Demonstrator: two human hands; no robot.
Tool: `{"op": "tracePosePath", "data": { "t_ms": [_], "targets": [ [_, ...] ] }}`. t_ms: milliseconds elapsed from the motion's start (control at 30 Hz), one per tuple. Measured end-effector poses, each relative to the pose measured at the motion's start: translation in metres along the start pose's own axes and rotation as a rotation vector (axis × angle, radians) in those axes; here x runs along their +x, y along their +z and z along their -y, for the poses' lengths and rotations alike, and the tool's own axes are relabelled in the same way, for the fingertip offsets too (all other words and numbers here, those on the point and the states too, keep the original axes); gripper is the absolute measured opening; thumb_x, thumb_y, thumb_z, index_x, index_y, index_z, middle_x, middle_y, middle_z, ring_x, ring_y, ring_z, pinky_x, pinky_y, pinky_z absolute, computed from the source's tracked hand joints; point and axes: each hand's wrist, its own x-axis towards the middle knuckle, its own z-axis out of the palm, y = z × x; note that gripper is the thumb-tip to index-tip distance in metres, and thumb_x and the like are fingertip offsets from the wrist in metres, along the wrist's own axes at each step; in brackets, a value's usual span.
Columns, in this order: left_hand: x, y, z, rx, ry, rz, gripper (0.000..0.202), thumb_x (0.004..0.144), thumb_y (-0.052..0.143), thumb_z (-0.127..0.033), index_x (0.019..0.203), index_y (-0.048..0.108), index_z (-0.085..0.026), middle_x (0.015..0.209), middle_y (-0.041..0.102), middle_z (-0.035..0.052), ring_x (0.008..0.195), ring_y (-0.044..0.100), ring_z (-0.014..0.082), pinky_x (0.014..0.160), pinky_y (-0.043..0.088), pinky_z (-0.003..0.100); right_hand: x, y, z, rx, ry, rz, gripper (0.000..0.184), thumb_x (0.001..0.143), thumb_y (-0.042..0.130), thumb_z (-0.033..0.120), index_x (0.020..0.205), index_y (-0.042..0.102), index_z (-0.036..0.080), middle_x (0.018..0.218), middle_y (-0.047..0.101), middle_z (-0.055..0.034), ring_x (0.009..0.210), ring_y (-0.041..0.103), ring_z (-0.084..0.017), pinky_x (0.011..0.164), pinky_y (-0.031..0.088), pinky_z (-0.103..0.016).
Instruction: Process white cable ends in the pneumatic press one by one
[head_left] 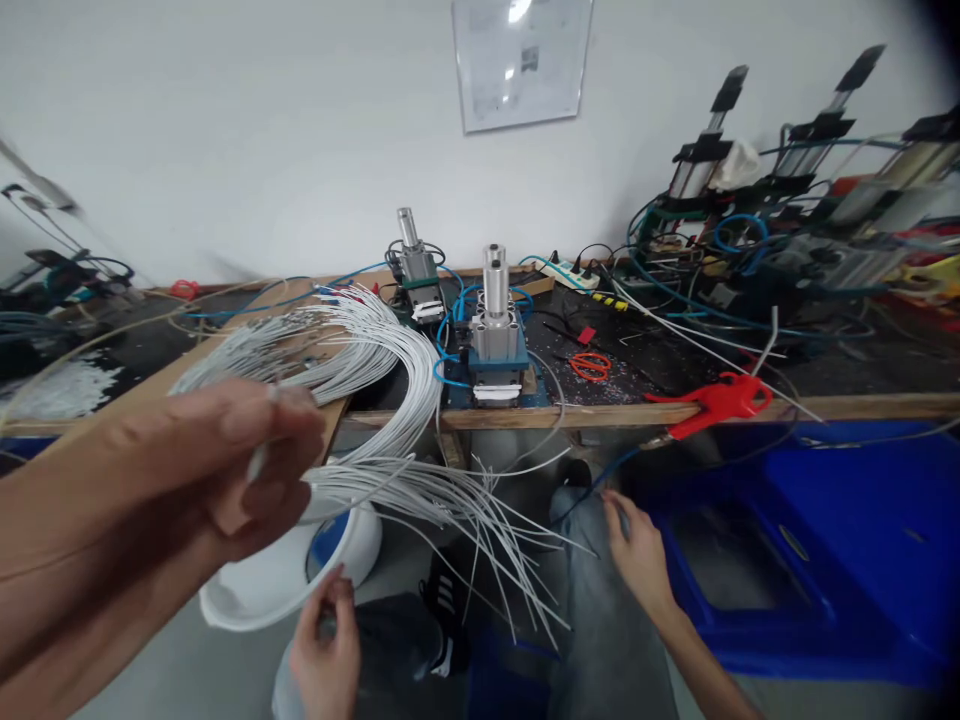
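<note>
My left hand (326, 650) is low at the bottom, with thumb and fingers pinched on a small grey thing I cannot make out. My right hand (637, 555) rests over my jeans-clad knee, fingers curled on something thin beside a blue cable (600, 480). A thick bundle of white wires (390, 370) droops off the bench edge and fans out between my hands. A large blurred arm and hand (225, 470), apparently another person's, reaches in from the left very close to the camera and pinches one white wire.
A white bowl (255, 595) sits under the wire bundle. Two small pneumatic presses (495, 340) stand on the wooden bench (600, 413), with a red clamp (720, 400) at its edge. Blue crates (840, 560) are at the right, and more machines and cables at the far right.
</note>
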Motion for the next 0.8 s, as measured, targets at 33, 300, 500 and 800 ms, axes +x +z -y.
{"op": "tracePosePath", "data": {
  "t_ms": [33, 300, 500, 800],
  "targets": [
    [0.008, -0.005, -0.021, 0.002, 0.082, -0.054, 0.048, 0.081, 0.053, -0.057, 0.111, 0.068, -0.022, 0.104, 0.072, 0.0062, 0.108, 0.066, 0.0259, 0.098, 0.049, 0.037, -0.014, 0.005, -0.021, -0.053, 0.014, 0.006, 0.073, 0.083, 0.042, 0.065, 0.112, 0.068, 0.004, 0.12, 0.066, -0.0255, 0.118, 0.058, -0.041, 0.104, 0.04, -0.058],
    [0.085, -0.001, -0.195, -0.018, 0.698, 0.074, 0.032, 0.089, 0.056, -0.042, 0.103, 0.07, -0.016, 0.097, 0.069, 0.0044, 0.086, 0.062, 0.0151, 0.083, 0.047, 0.025, -0.061, 0.032, -0.068, -0.513, -0.154, -0.043, 0.069, 0.098, 0.019, 0.054, 0.143, 0.051, 0.013, 0.155, 0.04, -0.009, 0.144, 0.034, -0.034, 0.11, 0.036, -0.057],
    [0.1, 0.043, -0.239, 0.723, 1.046, 0.325, 0.03, 0.09, 0.055, -0.041, 0.101, 0.068, -0.017, 0.105, 0.066, 0.0086, 0.102, 0.06, 0.0235, 0.091, 0.043, 0.033, -0.052, 0.031, -0.074, -0.465, -0.163, -0.039, 0.07, 0.099, 0.017, 0.057, 0.143, 0.053, 0.015, 0.155, 0.04, -0.0091, 0.144, 0.035, -0.034, 0.11, 0.037, -0.058],
    [0.086, 0.046, -0.263, 1.106, 0.945, 0.463, 0.024, 0.088, 0.045, -0.02, 0.101, 0.062, -0.011, 0.103, 0.065, 0.0159, 0.09, 0.065, 0.0247, 0.072, 0.041, 0.029, -0.055, 0.031, -0.081, -0.43, -0.208, -0.079, 0.07, 0.1, 0.018, 0.057, 0.141, 0.054, 0.013, 0.152, 0.044, -0.0116, 0.143, 0.036, -0.035, 0.109, 0.038, -0.057]
  ]
}}
